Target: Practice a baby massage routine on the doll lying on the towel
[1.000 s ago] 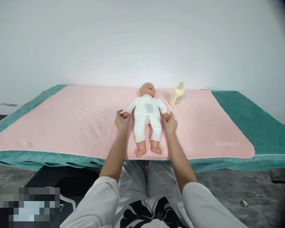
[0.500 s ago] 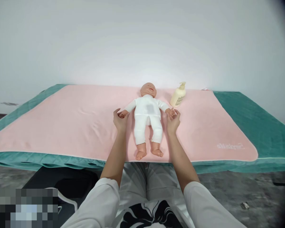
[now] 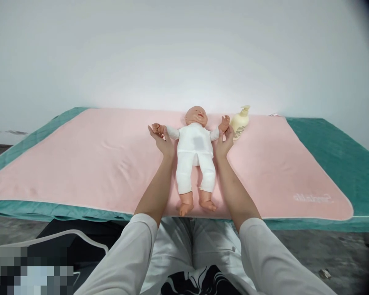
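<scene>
A baby doll (image 3: 195, 139) with a white long-sleeved cloth body lies face up, its feet toward me. My left hand (image 3: 162, 142) is closed around the doll's forearm on the left, near its wrist. On the other side, my right hand (image 3: 225, 143) grips the opposite forearm below its small raised hand. Both doll arms are spread outward and bent up, level with its shoulders. Close beyond my right hand stands a cream pump bottle (image 3: 240, 123), partly hidden by that hand. Some of my fingers are hidden behind the doll's arms.
The doll lies on a pink mat (image 3: 110, 164) spread over a green padded table (image 3: 341, 164) against a white wall (image 3: 172, 53). At the lower left is a black object with a white curved bar (image 3: 80, 233), beside a blurred-out patch.
Both my hands have moved the doll's arms up and outward, from low beside its body to shoulder level. The view has shifted slightly.
</scene>
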